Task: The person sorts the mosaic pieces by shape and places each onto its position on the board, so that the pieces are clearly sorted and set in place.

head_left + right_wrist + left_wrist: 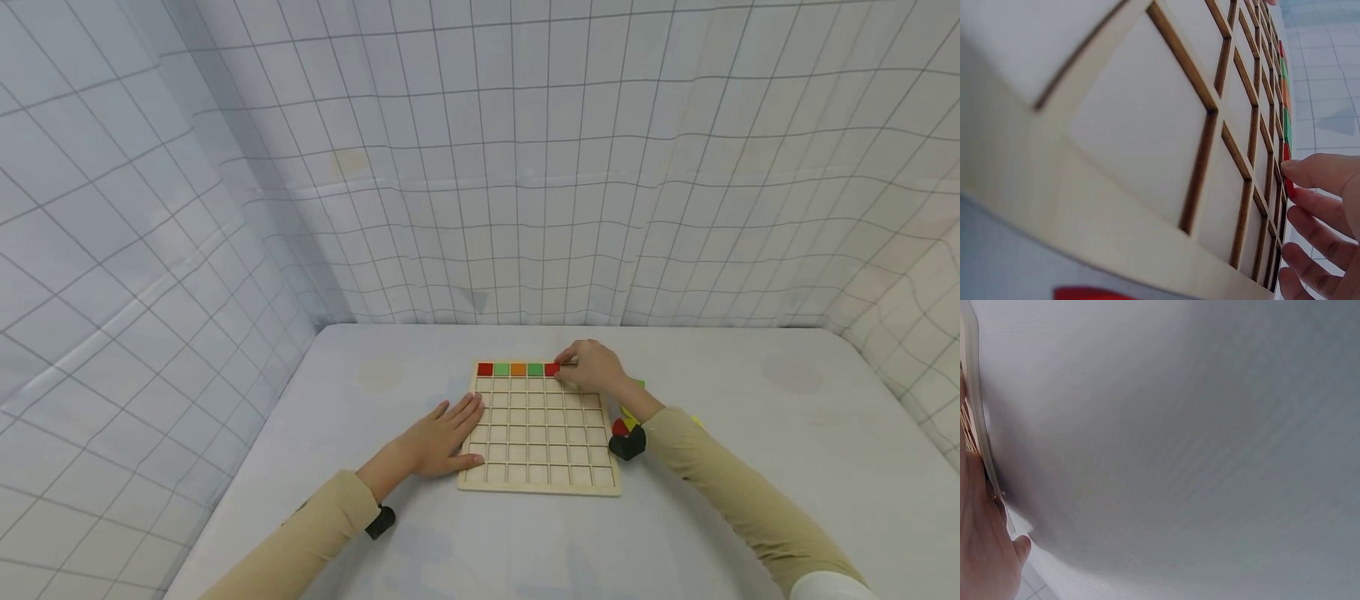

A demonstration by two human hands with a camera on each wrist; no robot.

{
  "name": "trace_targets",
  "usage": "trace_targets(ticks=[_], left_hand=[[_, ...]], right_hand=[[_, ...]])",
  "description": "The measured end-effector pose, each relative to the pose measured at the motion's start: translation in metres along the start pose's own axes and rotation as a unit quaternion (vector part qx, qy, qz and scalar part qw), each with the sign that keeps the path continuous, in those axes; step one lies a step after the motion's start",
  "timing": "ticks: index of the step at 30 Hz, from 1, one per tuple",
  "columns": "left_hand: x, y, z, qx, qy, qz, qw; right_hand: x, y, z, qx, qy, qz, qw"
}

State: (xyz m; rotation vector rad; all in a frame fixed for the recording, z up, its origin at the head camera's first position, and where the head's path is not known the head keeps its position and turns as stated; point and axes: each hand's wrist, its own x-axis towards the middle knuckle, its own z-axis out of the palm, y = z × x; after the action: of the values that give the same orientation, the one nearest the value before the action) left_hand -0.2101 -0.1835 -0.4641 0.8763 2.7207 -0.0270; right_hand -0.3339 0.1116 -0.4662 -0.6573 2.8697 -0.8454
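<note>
A pale wooden grid board (538, 490) lies flat on the table, its square cells divided by thin strips. Along its far row sit coloured square tiles: red (485, 369), light green (502, 369), orange (518, 369) and green (535, 369). At the fifth cell, my right hand (592, 368) pinches a red tile (1289, 187) between thumb and forefinger; the fingertips hide part of it. My left hand (444, 437) rests with fingers spread on the board's left edge. In the left wrist view only part of that hand (988, 550) shows beside the board's rim.
Loose red (619, 427), yellow and green tiles lie right of the board, partly hidden under the right forearm. Both wrists wear black devices (627, 442). White gridded curtains (525, 208) hang behind and beside the white table (750, 400).
</note>
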Motion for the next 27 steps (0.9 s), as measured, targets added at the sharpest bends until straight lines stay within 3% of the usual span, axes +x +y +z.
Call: trace_targets(ticks=[14,27], left_hand=[[0.003,0.0,-0.001,0.015,-0.001,-0.002,0.9999],[0.001,0.0,0.001,-0.001,0.006,-0.004,1.0]], right_hand=[[-0.004,0.008,0.0,0.008,0.024,-0.011,0.9996],[-0.013,0.022,-0.006,0.018,0.044,-0.006,0.9988]])
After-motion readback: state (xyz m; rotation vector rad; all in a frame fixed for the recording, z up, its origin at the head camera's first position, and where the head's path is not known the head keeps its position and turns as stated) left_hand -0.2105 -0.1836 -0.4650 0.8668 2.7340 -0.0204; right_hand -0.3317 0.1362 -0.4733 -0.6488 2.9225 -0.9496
